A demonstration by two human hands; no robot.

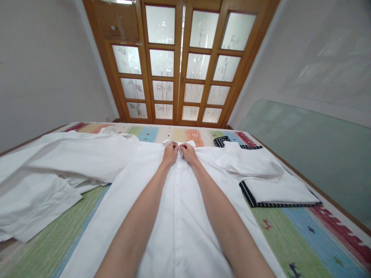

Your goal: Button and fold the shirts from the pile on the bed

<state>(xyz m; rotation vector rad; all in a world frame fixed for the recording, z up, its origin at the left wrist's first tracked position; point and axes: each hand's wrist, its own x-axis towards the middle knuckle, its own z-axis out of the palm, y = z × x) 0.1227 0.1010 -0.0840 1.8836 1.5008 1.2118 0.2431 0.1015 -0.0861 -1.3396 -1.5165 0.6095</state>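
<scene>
A white long-sleeved shirt (150, 166) lies spread out with its collar end away from me and its front placket running down the middle. My left hand (171, 153) is closed on the shirt at the collar, fingers pinched. Close beside it, my right hand (188, 152) pinches the other side of the collar opening. The fingertips of both hands nearly meet over the top of the placket. Any button between them is hidden by the fingers. One sleeve stretches out to the left, its cuff (71, 197) folded back towards me. The other sleeve lies to the right.
Beneath the shirt is a colourful patterned cloth (298, 239) on the table. Dark striped fabric (249, 195) shows under the right sleeve, with another striped piece (222, 141) behind. A greenish glass panel (307, 143) leans at the right wall. Wooden glazed doors (178, 61) stand beyond.
</scene>
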